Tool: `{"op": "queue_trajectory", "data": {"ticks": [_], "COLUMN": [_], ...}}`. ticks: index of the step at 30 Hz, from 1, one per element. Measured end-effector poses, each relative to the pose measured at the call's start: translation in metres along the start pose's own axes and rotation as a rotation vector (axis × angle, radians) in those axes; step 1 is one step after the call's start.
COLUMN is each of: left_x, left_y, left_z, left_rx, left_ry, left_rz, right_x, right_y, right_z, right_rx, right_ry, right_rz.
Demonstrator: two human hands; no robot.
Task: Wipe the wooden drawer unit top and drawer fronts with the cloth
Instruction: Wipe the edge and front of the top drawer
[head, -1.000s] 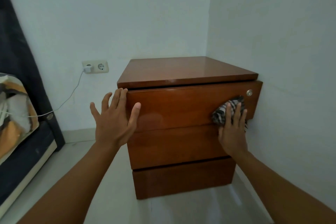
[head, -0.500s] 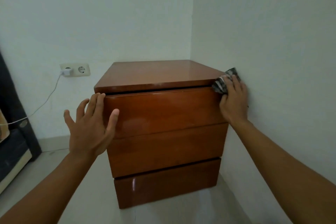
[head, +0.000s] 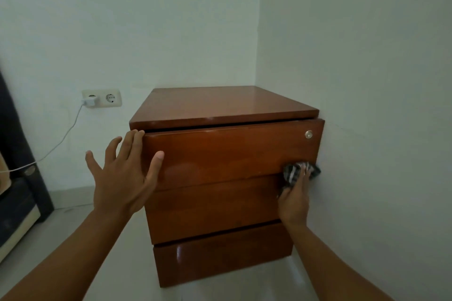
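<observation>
Drawer unit (head: 227,154) in the room corner; wall socket (head: 102,99) left of it, cloth (head: 299,172) on top drawer front's lower right.

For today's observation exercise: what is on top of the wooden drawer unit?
Nothing stands on the drawer unit: its top is bare, glossy wood. The cloth, under the right hand, is against the top drawer front's lower right corner. The drawers' insides are hidden.

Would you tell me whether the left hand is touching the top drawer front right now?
Touching: in the head view, the left hand has its thumb pressed flat on the top drawer front and fingers wrapping its left edge.
</observation>
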State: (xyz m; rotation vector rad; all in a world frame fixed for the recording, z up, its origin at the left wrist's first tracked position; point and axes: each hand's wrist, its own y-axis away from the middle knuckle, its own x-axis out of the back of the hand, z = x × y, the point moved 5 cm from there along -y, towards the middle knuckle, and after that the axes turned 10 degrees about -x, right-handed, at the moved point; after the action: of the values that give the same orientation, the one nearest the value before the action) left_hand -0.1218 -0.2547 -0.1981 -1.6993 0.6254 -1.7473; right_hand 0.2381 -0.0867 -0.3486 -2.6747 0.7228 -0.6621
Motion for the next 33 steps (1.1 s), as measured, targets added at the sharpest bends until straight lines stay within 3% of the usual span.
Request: {"op": "queue_trajectory", "data": {"ticks": [4, 12, 16, 18, 20, 22, 33], "left_x": [-0.003, -0.008, -0.009, -0.010, -0.010, -0.008, -0.002], "left_y": [0.001, 0.001, 0.001, 0.001, 0.001, 0.001, 0.000], "left_z": [-0.001, -0.001, -0.001, 0.000, 0.001, 0.001, -0.001], "left_rx": [0.000, 0.018, 0.018, 0.023, 0.031, 0.032, 0.001], "left_ry": [-0.013, 0.000, -0.003, 0.002, 0.005, -0.005, -0.055], "left_rz": [-0.015, -0.021, -0.017, -0.019, -0.016, -0.011, -0.008], "right_x": [0.012, 0.081, 0.116, 0.111, 0.092, 0.074, 0.094], "right_y": [0.012, -0.017, -0.040, -0.054, -0.064, -0.067, -0.120], "right_z": [0.010, -0.055, -0.118, -0.150, -0.171, -0.173, -0.158], "right_rx": [0.092, 0.230, 0.447, 0.587, 0.694, 0.692, 0.470], "right_ry": [0.035, -0.062, -0.060, 0.069, 0.285, 0.520, 1.034], "right_rz": [0.003, 0.303, 0.459, 0.343, 0.113, -0.028, 0.072]}}
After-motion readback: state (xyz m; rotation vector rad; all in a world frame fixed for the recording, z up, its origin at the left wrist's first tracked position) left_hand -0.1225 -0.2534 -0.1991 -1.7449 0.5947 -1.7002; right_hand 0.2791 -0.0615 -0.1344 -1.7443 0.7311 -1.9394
